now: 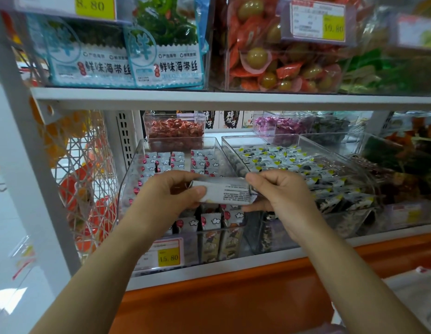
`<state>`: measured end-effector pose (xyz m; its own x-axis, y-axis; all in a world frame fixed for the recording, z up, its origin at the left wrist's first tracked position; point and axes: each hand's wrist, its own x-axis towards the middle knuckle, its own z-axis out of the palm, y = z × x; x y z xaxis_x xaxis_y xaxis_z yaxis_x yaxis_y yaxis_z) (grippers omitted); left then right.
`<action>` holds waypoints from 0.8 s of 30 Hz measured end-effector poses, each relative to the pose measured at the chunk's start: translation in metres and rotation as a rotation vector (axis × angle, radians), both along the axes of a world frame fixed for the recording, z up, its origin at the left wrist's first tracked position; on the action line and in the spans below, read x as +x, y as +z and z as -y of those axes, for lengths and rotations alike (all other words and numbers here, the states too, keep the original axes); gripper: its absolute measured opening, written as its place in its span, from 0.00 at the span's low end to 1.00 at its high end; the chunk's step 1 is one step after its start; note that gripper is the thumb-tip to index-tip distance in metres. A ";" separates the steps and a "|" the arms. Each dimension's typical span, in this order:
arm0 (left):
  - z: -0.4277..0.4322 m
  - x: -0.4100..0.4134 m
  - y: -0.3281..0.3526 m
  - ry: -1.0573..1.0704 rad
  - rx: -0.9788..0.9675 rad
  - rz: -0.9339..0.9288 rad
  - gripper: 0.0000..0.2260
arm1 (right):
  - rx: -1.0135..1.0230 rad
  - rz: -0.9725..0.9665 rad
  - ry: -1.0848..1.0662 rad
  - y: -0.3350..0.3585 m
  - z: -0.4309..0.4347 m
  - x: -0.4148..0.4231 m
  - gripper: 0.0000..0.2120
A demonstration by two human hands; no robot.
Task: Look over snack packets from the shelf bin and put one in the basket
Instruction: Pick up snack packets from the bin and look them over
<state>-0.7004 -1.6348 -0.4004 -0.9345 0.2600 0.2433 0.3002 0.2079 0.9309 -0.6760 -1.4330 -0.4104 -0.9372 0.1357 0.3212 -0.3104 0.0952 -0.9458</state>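
Note:
A small white snack packet [225, 192] with fine printed text facing me is held level between both hands, above the front of a clear shelf bin [135, 162]. My left hand [171, 191] pinches its left end and my right hand [279, 191] pinches its right end. The bin holds several white packets [209, 221] printed with red dots and clouds, standing in rows. No basket is in view.
A second clear bin [361, 169] of grey-and-yellow packets sits to the right. A yellow price tag [169, 256] hangs on the bin front. The upper shelf [209, 97] carries seaweed packs and wrapped snacks. A white wire rack [84, 184] stands at the left; an orange ledge [233, 292] runs below.

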 end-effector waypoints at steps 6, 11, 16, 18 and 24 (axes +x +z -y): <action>-0.006 -0.007 -0.004 0.141 0.107 -0.046 0.08 | 0.083 -0.129 -0.018 -0.004 0.016 0.001 0.15; -0.015 -0.013 -0.004 0.200 -0.003 -0.117 0.10 | 0.168 -0.170 -0.179 0.002 0.015 -0.008 0.17; -0.016 -0.044 -0.002 0.309 -0.483 -0.332 0.14 | 0.145 -0.190 -0.391 0.016 0.004 -0.031 0.04; -0.021 -0.061 -0.002 0.254 -0.680 -0.314 0.12 | 0.167 -0.186 -0.411 0.020 0.003 -0.045 0.04; -0.033 -0.105 -0.013 0.055 -1.225 -0.277 0.16 | 0.349 -0.202 -0.370 0.026 0.010 -0.086 0.08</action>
